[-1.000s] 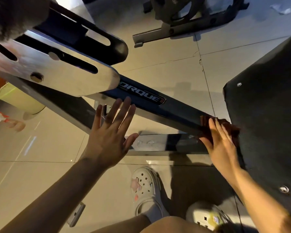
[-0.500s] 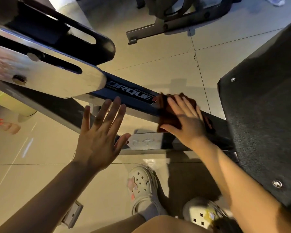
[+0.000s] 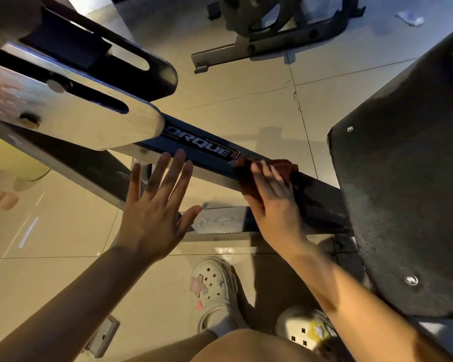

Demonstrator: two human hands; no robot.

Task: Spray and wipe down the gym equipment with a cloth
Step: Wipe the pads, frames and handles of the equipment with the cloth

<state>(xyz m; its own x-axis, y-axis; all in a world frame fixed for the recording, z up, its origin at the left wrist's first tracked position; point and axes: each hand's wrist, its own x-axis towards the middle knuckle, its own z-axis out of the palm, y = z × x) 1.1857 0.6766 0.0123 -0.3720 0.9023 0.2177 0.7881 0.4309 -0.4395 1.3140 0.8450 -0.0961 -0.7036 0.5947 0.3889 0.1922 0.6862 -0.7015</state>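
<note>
Down on the dark bar (image 3: 314,194), just past the logo (image 3: 202,146), my right hand (image 3: 272,205) presses the red cloth (image 3: 285,167) flat, fingers straight over it. Left hand (image 3: 154,212) hangs open, fingers spread, fingertips near the bar's lower edge. Black pad (image 3: 408,178) crowds the right; bare floor (image 3: 233,82) beyond.

Right hand (image 3: 275,207) pressing dark red cloth (image 3: 285,167) on blue frame bar (image 3: 202,150), left hand (image 3: 154,212) spread flat beside it

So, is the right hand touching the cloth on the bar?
Touching. The head view shows the right hand pressing flat on the dark red cloth, fingers overlapping it, against the bar.
</note>
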